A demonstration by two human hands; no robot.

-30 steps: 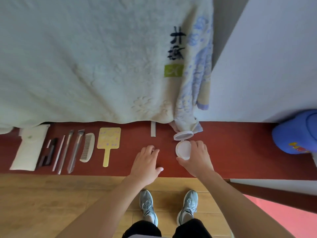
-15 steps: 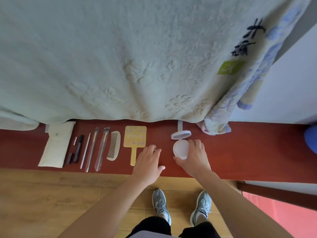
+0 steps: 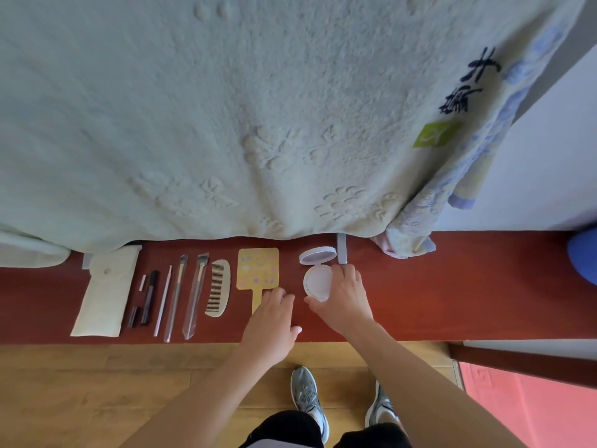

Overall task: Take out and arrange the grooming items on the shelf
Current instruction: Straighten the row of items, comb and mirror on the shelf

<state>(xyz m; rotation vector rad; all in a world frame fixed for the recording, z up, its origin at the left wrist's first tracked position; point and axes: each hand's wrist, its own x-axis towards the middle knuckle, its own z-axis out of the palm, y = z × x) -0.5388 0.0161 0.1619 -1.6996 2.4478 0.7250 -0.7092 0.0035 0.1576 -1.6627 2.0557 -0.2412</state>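
- Grey sneakers (image 3: 308, 402) are standing on the wooden floor.
- The left hand (image 3: 271, 321) is lying flat on the red shelf (image 3: 452, 286) with its fingers relaxed, overlapping the handle of the yellow hand mirror (image 3: 257, 268).
- The right hand (image 3: 344, 300) is gripping the base of the open powder compact (image 3: 316, 281), just right of the mirror.
- Leftward, a comb (image 3: 219, 287), makeup brushes (image 3: 196, 292) and a white pouch (image 3: 105, 295) are lying in a row.
- A pale blanket (image 3: 226, 124) is hanging behind.
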